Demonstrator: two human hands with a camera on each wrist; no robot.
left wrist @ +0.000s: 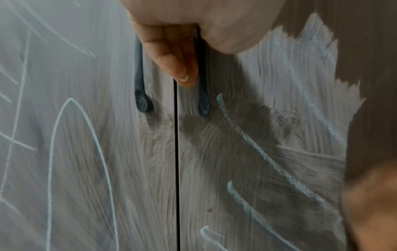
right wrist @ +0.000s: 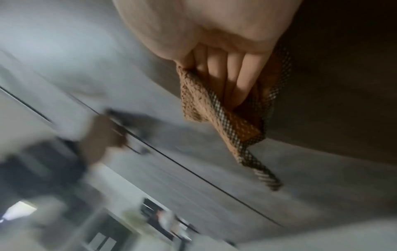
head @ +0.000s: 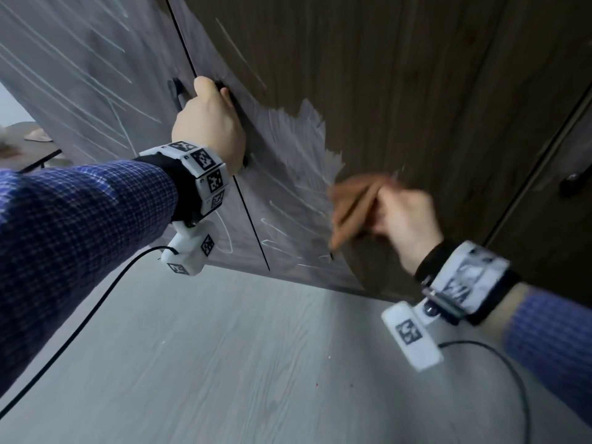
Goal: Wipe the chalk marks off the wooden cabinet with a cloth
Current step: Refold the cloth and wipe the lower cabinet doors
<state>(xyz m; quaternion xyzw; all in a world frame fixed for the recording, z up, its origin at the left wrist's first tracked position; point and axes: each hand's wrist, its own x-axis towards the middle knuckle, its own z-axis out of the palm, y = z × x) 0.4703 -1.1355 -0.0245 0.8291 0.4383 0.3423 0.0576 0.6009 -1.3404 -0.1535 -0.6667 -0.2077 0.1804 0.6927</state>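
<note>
A dark wooden cabinet (head: 400, 75) fills the upper part of the head view. Its right door is clean brown at the right and smeared with white chalk marks (head: 298, 174) (left wrist: 268, 152) at the left. My right hand (head: 403, 216) (right wrist: 225, 68) grips a crumpled orange-brown cloth (head: 352, 203) (right wrist: 232, 122) against the door at the smear's edge, blurred by motion. My left hand (head: 208, 123) (left wrist: 178, 59) curls round a dark door handle (left wrist: 203, 101) beside the gap between the doors. The left door (head: 80, 75) is covered in chalk lines.
A second dark handle (left wrist: 140, 95) sits on the left door. Another handle (head: 573, 181) is on a door at the far right. Pale wood-look floor (head: 224, 363) lies below. Cables hang from both wrist cameras. A table edge (head: 32, 155) shows at far left.
</note>
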